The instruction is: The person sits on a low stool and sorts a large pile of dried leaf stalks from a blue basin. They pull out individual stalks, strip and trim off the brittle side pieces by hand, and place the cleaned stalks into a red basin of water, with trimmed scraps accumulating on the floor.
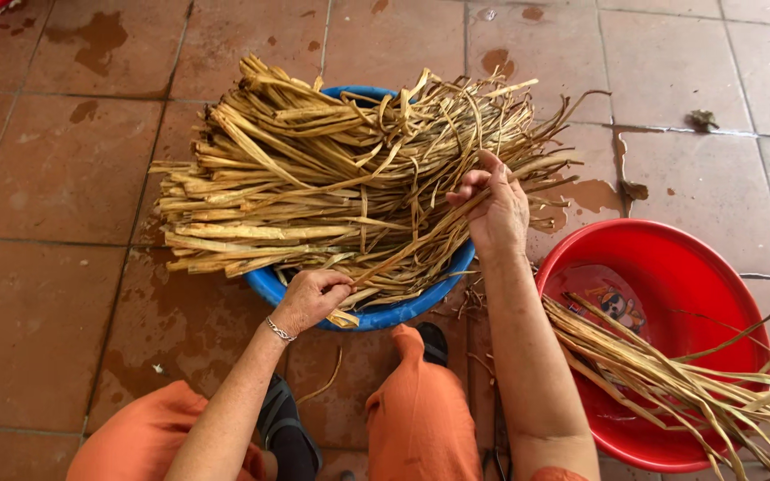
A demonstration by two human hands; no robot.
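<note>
While the camera looks straight down, 2 bare arms reach forward over a floor of worn reddish-brown tiles (55, 178) marked with damp patches. To the left of both hands, the thick cut ends of a large heap of dried plant strips (314, 178) jut out past the rim of a blue basin (269, 287) — the tan, flattened strips lie mostly crosswise and hide nearly all of the basin beneath them. The left hand (312, 296), a thin silver bracelet (280, 330) at its wrist, sits at the basin's near edge with fingers curled tight around the near end of 1 long strip (412, 245). That strip runs diagonally up and to the right to the right hand (492, 209), which is raised over the far right part of the heap, its fingers bent and pinching the same strip near its far end. Below the hands, orange trouser legs (416, 410) and dark sandals (282, 432) show. To the right of the right forearm stands a round red basin (715, 267) — a smaller bundle of thinner strips (679, 379) lies across it and spills past its right rim. Beyond the right hand, a small scrap of debris (701, 118) rests on the tiles.
</note>
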